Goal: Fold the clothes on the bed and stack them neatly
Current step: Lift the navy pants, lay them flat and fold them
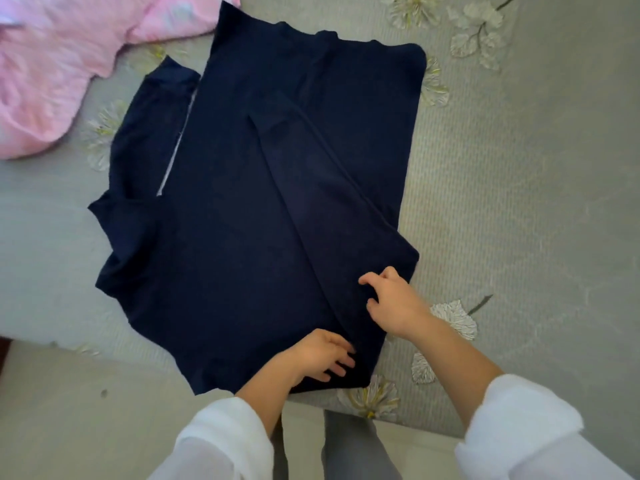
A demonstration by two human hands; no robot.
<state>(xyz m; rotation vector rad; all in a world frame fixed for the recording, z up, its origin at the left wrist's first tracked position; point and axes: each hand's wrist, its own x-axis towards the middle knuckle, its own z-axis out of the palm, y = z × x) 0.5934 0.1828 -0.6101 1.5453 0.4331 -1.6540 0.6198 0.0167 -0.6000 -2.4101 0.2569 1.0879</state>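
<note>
navy garment point(242, 202) lies under left hand point(322, 355), fingers straight; right hand point(394, 299) pinches its fold with curled fingers.

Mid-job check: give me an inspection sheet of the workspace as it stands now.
Surface: bed cover, grey with flower print, bears the clothes.
Job's things: navy garment spread flat, a flap folded over its right part; pink clothes bunched at far left, unfolded.
Clutter: nothing seen.
Grippers: left hand rests flat on the near hem; right hand fingers curled on the fold, grip unclear.
Cables: nothing seen.
Surroundings: floor beside the bed's near edge.
</note>
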